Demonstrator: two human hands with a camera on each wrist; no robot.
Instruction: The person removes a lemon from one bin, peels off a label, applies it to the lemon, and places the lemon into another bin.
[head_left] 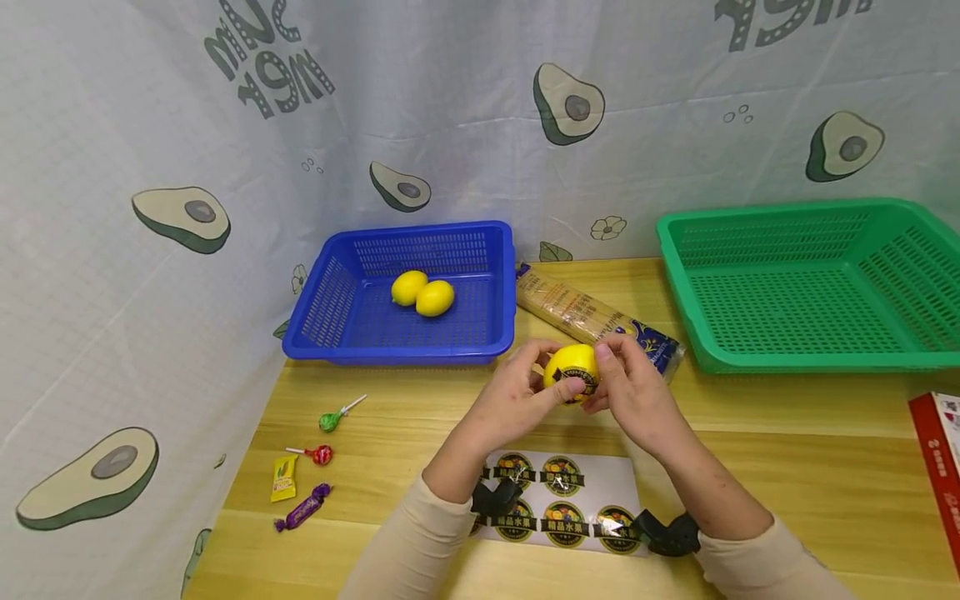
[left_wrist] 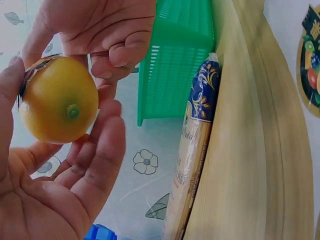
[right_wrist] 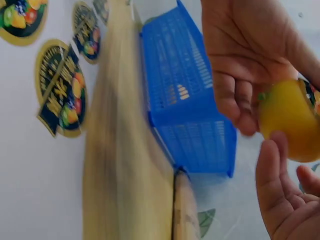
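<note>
Both hands hold one yellow lemon [head_left: 572, 367] above the table's middle. My left hand [head_left: 542, 379] cups it from the left, thumb on its front. My right hand [head_left: 609, 368] pinches it from the right, fingertips on a black-and-gold sticker [head_left: 581, 385] on the fruit. In the left wrist view the lemon [left_wrist: 60, 100] lies in the left hand's fingers [left_wrist: 100, 160], with the right hand [left_wrist: 100, 35] above. In the right wrist view the lemon [right_wrist: 290, 122] sits between both hands. A sheet of round stickers [head_left: 558, 500] lies under my wrists.
A blue basket [head_left: 337, 308] at the back left holds two lemons [head_left: 423, 293]. An empty green basket [head_left: 810, 292] stands at the back right. A noodle packet [head_left: 592, 321] lies between them. Candies and lollipops [head_left: 307, 467] lie at the left. A red box [head_left: 941, 467] is at the right edge.
</note>
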